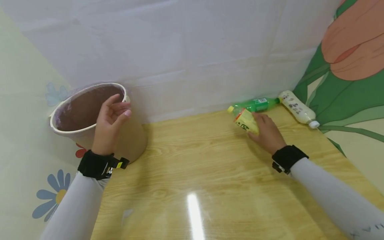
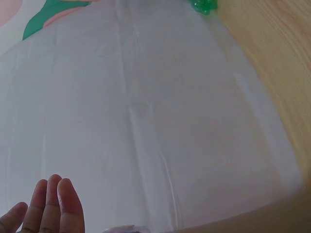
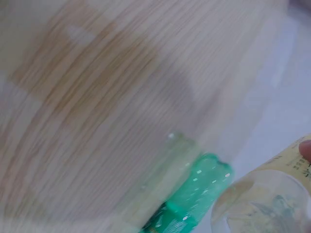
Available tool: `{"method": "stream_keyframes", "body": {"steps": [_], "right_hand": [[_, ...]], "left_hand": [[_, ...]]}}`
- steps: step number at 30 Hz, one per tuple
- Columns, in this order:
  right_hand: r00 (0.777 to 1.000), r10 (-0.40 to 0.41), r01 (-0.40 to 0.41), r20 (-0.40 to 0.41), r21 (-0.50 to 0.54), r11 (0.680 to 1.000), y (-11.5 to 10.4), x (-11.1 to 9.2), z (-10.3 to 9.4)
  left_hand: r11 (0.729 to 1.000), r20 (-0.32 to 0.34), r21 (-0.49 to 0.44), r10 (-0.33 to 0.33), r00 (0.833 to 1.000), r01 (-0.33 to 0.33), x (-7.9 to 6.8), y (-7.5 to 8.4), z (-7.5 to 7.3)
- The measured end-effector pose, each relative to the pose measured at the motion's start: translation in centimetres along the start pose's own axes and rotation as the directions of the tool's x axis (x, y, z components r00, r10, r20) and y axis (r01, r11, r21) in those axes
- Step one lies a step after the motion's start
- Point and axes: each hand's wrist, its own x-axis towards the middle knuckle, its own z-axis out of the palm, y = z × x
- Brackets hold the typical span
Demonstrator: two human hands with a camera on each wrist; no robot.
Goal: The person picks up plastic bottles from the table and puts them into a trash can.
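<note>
Nearest, two pale sleeves (image 1: 333, 196) reach over the wood-grain worktop (image 1: 186, 156), a black band (image 1: 289, 157) at each wrist. The left hand (image 1: 109, 125) holds nothing: its fingers are loosely bent, thumb apart, in front of the rim of a brown bin (image 1: 133, 140) with a thin liner (image 1: 61, 120).

Farther out on the right, the right hand (image 1: 265, 131) grips a yellow-labelled bottle (image 1: 246, 120) round its label, thumb on the near side. The bottle tilts, its yellow cap (image 1: 230, 109) pointing left and toward the back. It looks empty, so it should be light; the thin clear plastic would likely dent under a hard squeeze but hardly break, and the smooth label could slide a little. The labelled middle, where the fingers sit, seems the best hold; the cap offers a small, firmer one.

Behind it a green bottle (image 1: 260, 104) lies on its side, and to its right a whitish bottle (image 1: 297, 107) lies slantwise; whether those two touch is unclear. A white sheet (image 1: 192, 50) closes off the back.
</note>
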Motion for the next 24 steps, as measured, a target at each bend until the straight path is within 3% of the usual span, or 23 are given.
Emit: {"method": "stream_keyframes", "body": {"steps": [6, 14, 24], "right_hand": [[0.999, -0.035, 0.036, -0.014, 0.045, 0.998, -2.1, -0.5, 0.0], [0.993, -0.103, 0.108, -0.06, 0.091, 0.99, -4.7, -1.2, 0.1], [0.984, -0.142, 0.158, -0.106, 0.161, 0.974, -7.2, -2.1, 0.4]], "left_hand": [[0.995, 0.057, 0.045, -0.092, 0.994, 0.09, -0.6, -1.9, 1.7], [0.994, 0.071, -0.003, -0.108, 0.992, 0.109, -1.1, -3.9, 4.2], [0.982, 0.169, -0.036, -0.179, 0.969, 0.188, -2.9, -6.6, 8.2]]}}
